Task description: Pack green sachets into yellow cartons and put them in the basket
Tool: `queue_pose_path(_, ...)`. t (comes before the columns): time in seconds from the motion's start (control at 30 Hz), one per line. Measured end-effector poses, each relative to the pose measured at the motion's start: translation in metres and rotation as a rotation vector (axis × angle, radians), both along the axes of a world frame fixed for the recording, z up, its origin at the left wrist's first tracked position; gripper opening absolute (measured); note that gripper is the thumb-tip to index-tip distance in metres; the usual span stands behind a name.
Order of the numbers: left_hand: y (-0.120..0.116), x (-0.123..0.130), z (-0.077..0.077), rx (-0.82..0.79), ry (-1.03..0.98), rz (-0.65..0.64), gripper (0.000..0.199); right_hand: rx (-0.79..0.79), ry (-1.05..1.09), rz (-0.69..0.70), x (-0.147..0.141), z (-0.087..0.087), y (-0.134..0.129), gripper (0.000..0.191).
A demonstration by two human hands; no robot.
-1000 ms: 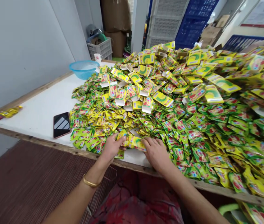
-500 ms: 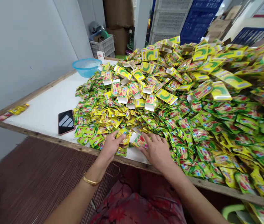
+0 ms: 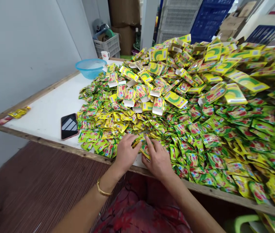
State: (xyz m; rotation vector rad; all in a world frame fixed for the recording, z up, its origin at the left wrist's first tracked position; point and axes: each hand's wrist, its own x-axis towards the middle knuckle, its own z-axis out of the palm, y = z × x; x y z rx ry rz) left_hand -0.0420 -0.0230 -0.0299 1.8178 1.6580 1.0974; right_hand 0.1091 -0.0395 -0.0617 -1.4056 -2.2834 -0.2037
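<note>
Near the table's front edge my two hands are close together. My left hand [image 3: 126, 153] is closed on a yellow-green sachet [image 3: 139, 140], pinched between thumb and fingers at the mouth of a small carton. My right hand [image 3: 159, 159] grips that small carton [image 3: 145, 150], thumb on the near side and fingers over the top. The hands cover much of both, so how far the sachet is inside cannot be seen. Loose sachets [image 3: 191, 158] lie all around, with yellow-green cartons [image 3: 158, 105], some with open white ends, heaped behind them.
A phone [image 3: 69, 126] lies left of the sachets. Farther back stand a blue plastic basket [image 3: 90, 68] and a white mug [image 3: 105, 55]. A yellow wrapper [image 3: 18, 113] sits in the left corner. A wooden rim [image 3: 62, 147] borders the white table. Stacked crates [image 3: 178, 19] stand behind.
My left hand has moved right, bringing the sachet to the carton's open end. My right hand has shifted slightly left, and the carton is now mostly covered by the fingers.
</note>
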Motion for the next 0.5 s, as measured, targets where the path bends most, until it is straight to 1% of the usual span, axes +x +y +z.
queue_pose_path(0.07,-0.002,0.0,0.001,0.0,-0.006,-0.077,0.015,0.003,0.024,-0.005,0.0,-0.005,0.001,0.063)
queue_pose_path(0.17,0.001,-0.006,0.003,-0.128,-0.065,-0.158,0.022,0.011,0.063,0.026,0.001,-0.01,0.001,0.067)
queue_pose_path(0.23,0.006,-0.012,0.006,-0.217,-0.063,-0.191,0.029,0.024,0.078,0.055,0.003,-0.01,0.001,0.068)
queue_pose_path(0.3,0.012,-0.018,0.01,-0.268,-0.041,-0.234,0.031,0.039,0.08,0.076,0.004,-0.01,0.0,0.067)
queue_pose_path(0.37,0.017,-0.022,0.014,-0.294,-0.035,-0.31,0.031,0.052,0.086,0.086,0.005,-0.009,-0.001,0.066)
queue_pose_path(0.43,0.02,-0.023,0.017,-0.301,-0.058,-0.38,0.027,0.054,0.1,0.084,0.005,-0.009,-0.002,0.066)
queue_pose_path(0.5,0.021,-0.022,0.019,-0.303,-0.068,-0.394,0.024,0.046,0.109,0.086,0.005,-0.009,-0.002,0.066)
